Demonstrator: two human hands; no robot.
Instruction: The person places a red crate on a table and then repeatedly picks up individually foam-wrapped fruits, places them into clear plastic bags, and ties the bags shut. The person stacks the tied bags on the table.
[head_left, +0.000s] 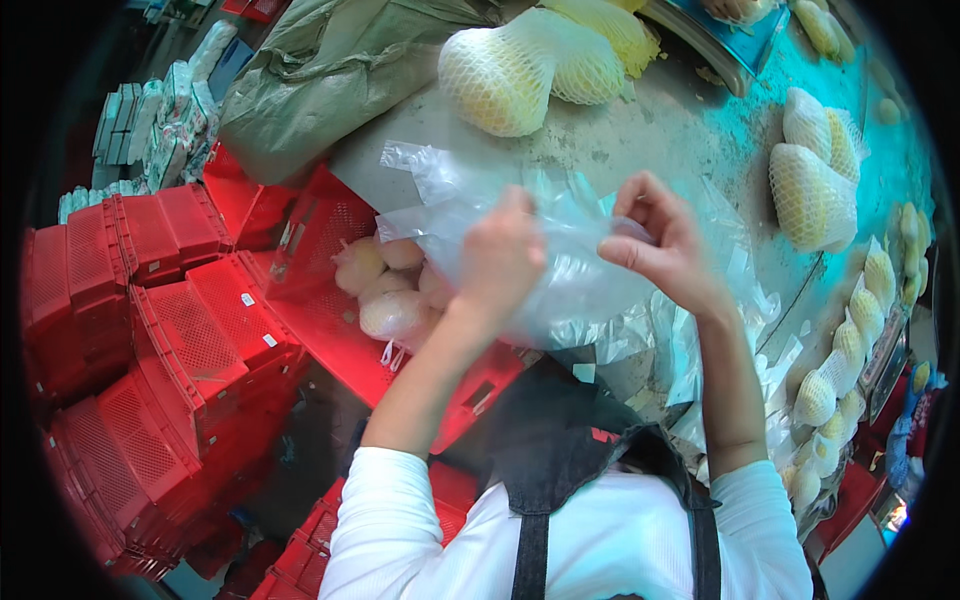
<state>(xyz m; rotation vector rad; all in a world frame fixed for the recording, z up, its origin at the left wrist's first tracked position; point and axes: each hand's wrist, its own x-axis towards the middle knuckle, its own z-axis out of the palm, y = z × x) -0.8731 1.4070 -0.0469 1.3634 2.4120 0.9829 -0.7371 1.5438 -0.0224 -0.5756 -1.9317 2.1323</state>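
A clear plastic bag (577, 259) stretches between my two hands above the worktable. My left hand (504, 255), blurred by motion, is closed on one side of the bag. At the other side, my right hand (660, 240) pinches the film between thumb and fingers. More clear bags (622, 330) lie loose on the table below. Left of my left hand, a red plastic crate (330, 217) holds several bagged pale round fruits (397, 315). Beyond my hands lie large yellow fruits in white foam netting (495, 82).
Stacked red crates (202, 330) fill the left side. A green woven sack (337, 82) lies at the back. More netted fruits (814, 195) sit on the right, and a row of them (817, 397) lines the table's right edge. A blue-topped tray or scale (724, 37) stands at the far side.
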